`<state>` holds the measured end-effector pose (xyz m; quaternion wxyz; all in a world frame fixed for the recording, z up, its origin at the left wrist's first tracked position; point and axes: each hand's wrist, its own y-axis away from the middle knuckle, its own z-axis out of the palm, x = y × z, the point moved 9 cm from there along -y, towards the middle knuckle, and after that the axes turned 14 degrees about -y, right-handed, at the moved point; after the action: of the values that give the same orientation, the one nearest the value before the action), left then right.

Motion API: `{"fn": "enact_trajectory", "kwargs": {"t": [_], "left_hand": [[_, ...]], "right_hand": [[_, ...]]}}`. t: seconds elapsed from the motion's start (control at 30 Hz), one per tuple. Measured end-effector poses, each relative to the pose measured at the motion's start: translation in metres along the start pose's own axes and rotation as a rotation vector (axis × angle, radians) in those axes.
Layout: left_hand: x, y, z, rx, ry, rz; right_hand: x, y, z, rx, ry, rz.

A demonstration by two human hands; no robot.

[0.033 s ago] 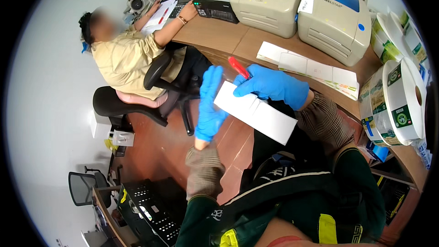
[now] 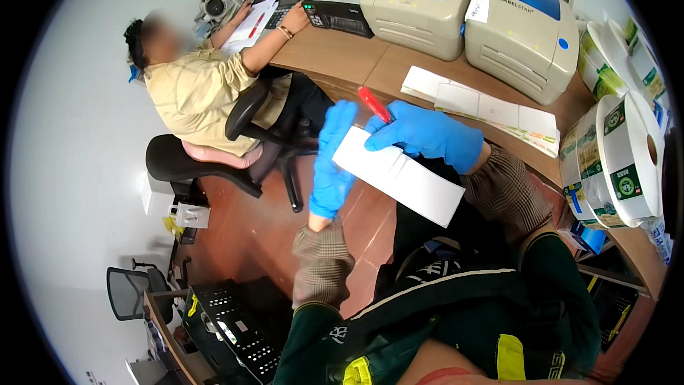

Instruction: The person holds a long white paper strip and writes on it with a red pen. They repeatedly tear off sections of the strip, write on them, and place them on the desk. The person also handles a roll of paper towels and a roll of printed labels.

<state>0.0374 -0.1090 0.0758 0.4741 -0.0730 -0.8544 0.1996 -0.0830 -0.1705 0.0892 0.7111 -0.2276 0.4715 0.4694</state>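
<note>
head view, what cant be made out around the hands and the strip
- Head view: underside of the white strip, turned away from the camera.
- Head view: lower end of the red pen, hidden by the right hand.
- Head view: whether the left hand touches the strip, which covers its near side.
- Head view: faint print on the desk strips, too small.

White wall (image 2: 71,171), red tiled floor (image 2: 242,224)
</note>
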Motion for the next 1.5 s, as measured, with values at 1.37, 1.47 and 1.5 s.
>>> {"fn": "enact_trajectory", "kwargs": {"t": [1.37, 1.47, 1.5], "left_hand": [[0.101, -0.072, 0.105, -0.223, -0.323, 0.212], [0.091, -0.094, 0.117, -0.446, -0.045, 0.226], [0.093, -0.099, 0.117, -0.441, -0.073, 0.284]], "right_hand": [[-0.042, 0.169, -0.096, 1.098, -0.044, -0.791], [-0.036, 0.226, -0.127, 1.279, -0.078, -0.923], [-0.031, 0.231, -0.13, 1.258, -0.076, -0.859]]}}
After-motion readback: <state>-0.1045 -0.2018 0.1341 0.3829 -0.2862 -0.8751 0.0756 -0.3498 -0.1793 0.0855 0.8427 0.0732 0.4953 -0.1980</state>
